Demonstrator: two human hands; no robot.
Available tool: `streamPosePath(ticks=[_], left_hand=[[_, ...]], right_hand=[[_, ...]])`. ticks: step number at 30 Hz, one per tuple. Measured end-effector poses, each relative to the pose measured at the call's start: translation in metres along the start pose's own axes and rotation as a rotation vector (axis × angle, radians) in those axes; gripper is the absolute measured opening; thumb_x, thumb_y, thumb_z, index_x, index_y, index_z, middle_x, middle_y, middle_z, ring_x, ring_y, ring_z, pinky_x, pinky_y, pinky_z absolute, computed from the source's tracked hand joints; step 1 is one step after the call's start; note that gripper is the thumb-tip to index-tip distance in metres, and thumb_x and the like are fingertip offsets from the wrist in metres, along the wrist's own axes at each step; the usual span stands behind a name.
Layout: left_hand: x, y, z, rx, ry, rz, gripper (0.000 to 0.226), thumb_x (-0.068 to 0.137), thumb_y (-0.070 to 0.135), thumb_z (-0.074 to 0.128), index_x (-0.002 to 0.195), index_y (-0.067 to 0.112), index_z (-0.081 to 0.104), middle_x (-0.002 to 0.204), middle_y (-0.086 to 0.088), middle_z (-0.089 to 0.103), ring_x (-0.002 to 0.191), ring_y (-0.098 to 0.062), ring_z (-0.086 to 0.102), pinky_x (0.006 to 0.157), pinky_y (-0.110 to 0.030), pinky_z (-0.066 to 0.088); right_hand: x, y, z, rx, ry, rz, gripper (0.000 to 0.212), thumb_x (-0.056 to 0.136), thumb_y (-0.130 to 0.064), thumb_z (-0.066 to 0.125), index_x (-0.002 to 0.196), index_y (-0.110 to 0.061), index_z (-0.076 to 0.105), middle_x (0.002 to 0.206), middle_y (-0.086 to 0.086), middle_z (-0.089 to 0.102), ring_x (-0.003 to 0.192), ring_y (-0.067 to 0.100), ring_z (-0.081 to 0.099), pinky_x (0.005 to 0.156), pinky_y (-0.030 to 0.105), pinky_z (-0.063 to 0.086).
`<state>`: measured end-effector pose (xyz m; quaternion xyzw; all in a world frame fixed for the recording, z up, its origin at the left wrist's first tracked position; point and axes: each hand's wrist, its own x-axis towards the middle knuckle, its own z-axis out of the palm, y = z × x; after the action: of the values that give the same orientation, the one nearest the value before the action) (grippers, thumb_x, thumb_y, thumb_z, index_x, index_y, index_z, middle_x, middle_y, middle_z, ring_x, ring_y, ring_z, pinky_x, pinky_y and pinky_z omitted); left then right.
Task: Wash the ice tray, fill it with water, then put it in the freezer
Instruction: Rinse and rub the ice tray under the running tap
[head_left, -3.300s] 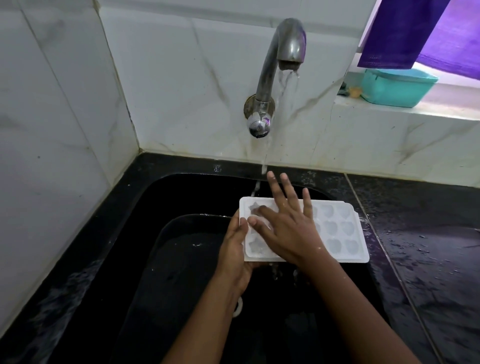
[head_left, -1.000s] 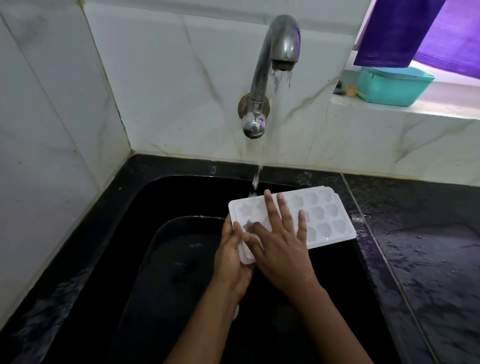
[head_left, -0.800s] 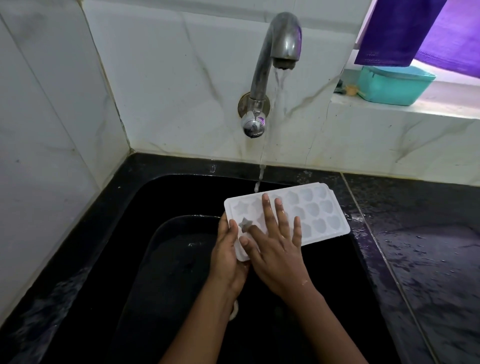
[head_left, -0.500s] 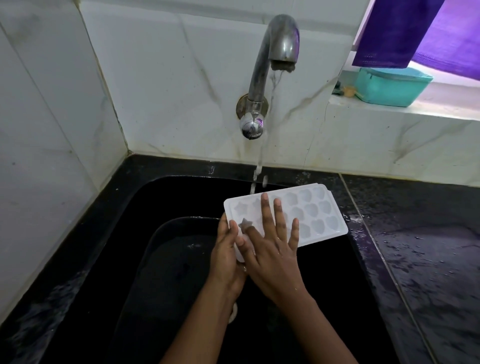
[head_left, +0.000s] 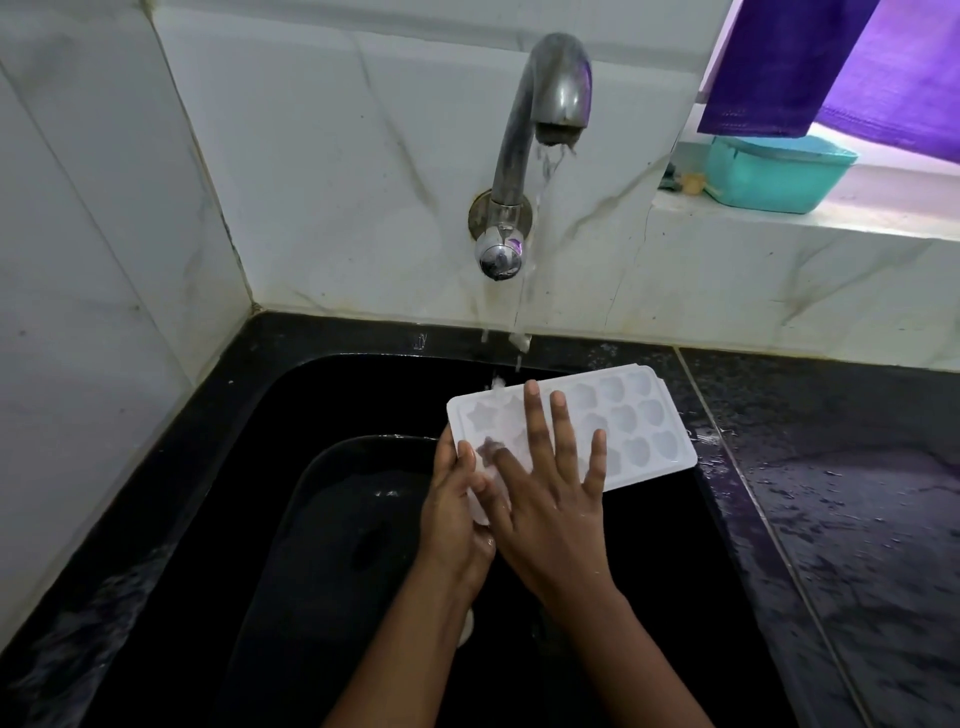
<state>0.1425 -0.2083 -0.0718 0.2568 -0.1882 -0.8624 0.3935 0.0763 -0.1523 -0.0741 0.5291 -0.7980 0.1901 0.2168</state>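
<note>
white marbled wall tiles (head_left: 332, 171) close the corner behind and to the left of a black sink (head_left: 322, 374). wet black countertop (head_left: 841, 467) runs off to the right of it. open room lies in the dark basin to the left of and below the hands, and over the countertop to the right; the back wall and left wall hem in the rest.

a curved metal tap (head_left: 540, 104) juts from the back wall above the sink, its round knob (head_left: 498, 257) low on the stem. a thin stream of water (head_left: 527, 291) drops from the spout and lands at the far left edge of the ice tray (head_left: 639, 431). on a pale ledge (head_left: 831, 223) at upper right sits a teal container (head_left: 774, 176), with a purple cloth (head_left: 779, 67) hanging above it.

the white ice tray is held over the sink below the tap, its right end reaching close to the sink's right rim. the left hand (head_left: 452, 514) grips the tray's near left end, thumb on the top edge; its fingers are hidden under the tray. the right hand (head_left: 550, 509) lies flat on the tray's top, fingers straight and spread across the moulded cells, holding nothing.
</note>
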Motion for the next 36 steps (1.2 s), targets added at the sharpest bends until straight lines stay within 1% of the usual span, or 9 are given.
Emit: streamPosePath(ticks=[4, 9, 13, 15, 20, 25, 28, 32, 36], left_hand=[[0.0, 0.002, 0.0, -0.021, 0.0, 0.006, 0.034, 0.101, 0.017, 0.037, 0.133, 0.019, 0.051, 0.112, -0.008, 0.07, 0.096, -0.019, 0.07, 0.068, -0.03, 0.058], [-0.002, 0.003, 0.0, 0.002, 0.002, 0.01, 0.029, 0.101, 0.017, 0.04, 0.12, 0.024, 0.06, 0.112, -0.006, 0.071, 0.097, -0.019, 0.07, 0.065, -0.029, 0.057], [-0.001, 0.003, -0.002, 0.037, 0.001, 0.005, 0.036, 0.101, 0.019, 0.038, 0.136, 0.021, 0.048, 0.125, -0.01, 0.064, 0.108, -0.024, 0.066, 0.075, -0.033, 0.057], [0.0, 0.004, -0.004, 0.033, 0.011, 0.017, 0.036, 0.101, 0.02, 0.038, 0.136, 0.021, 0.048, 0.127, -0.012, 0.062, 0.111, -0.025, 0.064, 0.079, -0.035, 0.057], [-0.003, 0.004, -0.002, 0.048, -0.014, 0.013, 0.029, 0.102, 0.019, 0.037, 0.121, 0.025, 0.059, 0.115, -0.006, 0.07, 0.102, -0.021, 0.068, 0.072, -0.031, 0.059], [-0.001, 0.004, -0.003, 0.046, 0.001, 0.021, 0.035, 0.1, 0.02, 0.04, 0.133, 0.02, 0.052, 0.124, -0.011, 0.064, 0.106, -0.022, 0.066, 0.071, -0.03, 0.057], [-0.002, 0.004, -0.003, 0.072, -0.02, 0.032, 0.034, 0.101, 0.02, 0.038, 0.131, 0.023, 0.053, 0.123, -0.01, 0.065, 0.108, -0.024, 0.065, 0.074, -0.032, 0.057], [-0.003, 0.003, -0.002, 0.072, -0.027, 0.022, 0.033, 0.101, 0.021, 0.038, 0.131, 0.024, 0.053, 0.119, -0.005, 0.068, 0.105, -0.021, 0.067, 0.073, -0.03, 0.058], [-0.002, 0.005, -0.003, 0.006, 0.0, 0.059, 0.033, 0.102, 0.018, 0.037, 0.129, 0.023, 0.054, 0.113, -0.005, 0.07, 0.102, -0.02, 0.068, 0.075, -0.031, 0.058]], right_hand=[[-0.002, -0.006, 0.002, 0.056, -0.018, -0.026, 0.053, 0.097, -0.055, 0.019, 0.119, -0.03, 0.06, 0.158, 0.005, 0.015, 0.146, 0.021, 0.005, 0.113, 0.053, 0.004], [-0.001, 0.001, 0.0, -0.021, 0.01, -0.022, 0.047, 0.097, -0.052, 0.023, 0.113, -0.033, 0.062, 0.157, 0.008, 0.018, 0.146, 0.025, 0.012, 0.112, 0.056, 0.009], [-0.002, -0.013, 0.001, 0.031, -0.022, 0.006, 0.051, 0.095, -0.056, 0.024, 0.121, -0.03, 0.06, 0.158, 0.006, 0.014, 0.147, 0.022, 0.004, 0.113, 0.054, 0.005], [-0.002, -0.009, 0.002, 0.046, -0.036, -0.033, 0.053, 0.097, -0.056, 0.019, 0.122, -0.031, 0.058, 0.159, 0.004, 0.011, 0.147, 0.021, 0.002, 0.113, 0.052, 0.003], [-0.002, 0.004, 0.001, 0.018, -0.012, -0.012, 0.05, 0.098, -0.054, 0.018, 0.113, -0.034, 0.062, 0.158, 0.008, 0.015, 0.146, 0.025, 0.007, 0.113, 0.055, 0.005], [-0.003, -0.001, 0.003, 0.105, -0.055, -0.031, 0.052, 0.096, -0.057, 0.018, 0.116, -0.034, 0.06, 0.159, 0.004, 0.01, 0.147, 0.022, 0.001, 0.113, 0.052, 0.001], [0.0, 0.007, 0.001, 0.083, -0.047, -0.027, 0.052, 0.097, -0.056, 0.016, 0.108, -0.036, 0.062, 0.159, 0.004, 0.011, 0.147, 0.022, 0.003, 0.112, 0.055, 0.004], [-0.003, -0.004, 0.002, 0.035, -0.017, -0.006, 0.055, 0.097, -0.056, 0.017, 0.114, -0.03, 0.063, 0.157, 0.008, 0.017, 0.146, 0.023, 0.008, 0.113, 0.056, 0.009], [-0.002, -0.005, 0.003, 0.126, -0.072, -0.059, 0.055, 0.097, -0.058, 0.016, 0.121, -0.032, 0.058, 0.159, 0.002, 0.01, 0.147, 0.02, 0.0, 0.114, 0.05, 0.001]])
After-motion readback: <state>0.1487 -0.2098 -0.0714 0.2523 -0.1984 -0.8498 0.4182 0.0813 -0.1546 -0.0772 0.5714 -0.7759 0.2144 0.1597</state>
